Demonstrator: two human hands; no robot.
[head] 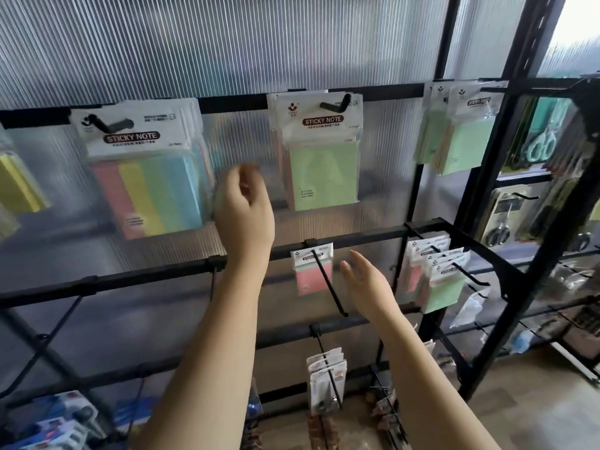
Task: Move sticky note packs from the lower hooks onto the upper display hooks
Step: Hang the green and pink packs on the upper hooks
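On the upper rail hang a multicolour sticky note pack (147,177), a green pack (321,157) and more green packs (461,131) to the right. On the lower rail, one pink pack (312,269) sits at the back of a long black hook (329,284). A bunch of packs (436,274) hangs on the hook to its right. My left hand (245,209) is raised between the two upper packs, fingers loosely curled, holding nothing. My right hand (365,284) is open just right of the long hook, touching neither hook nor pack.
Scissors in packaging (540,144) hang on the black side rack at right. Small carded items (326,378) hang on a lower hook. Boxed goods (65,423) lie at bottom left. Yellow packs (16,186) hang at far left. Wooden floor shows at bottom right.
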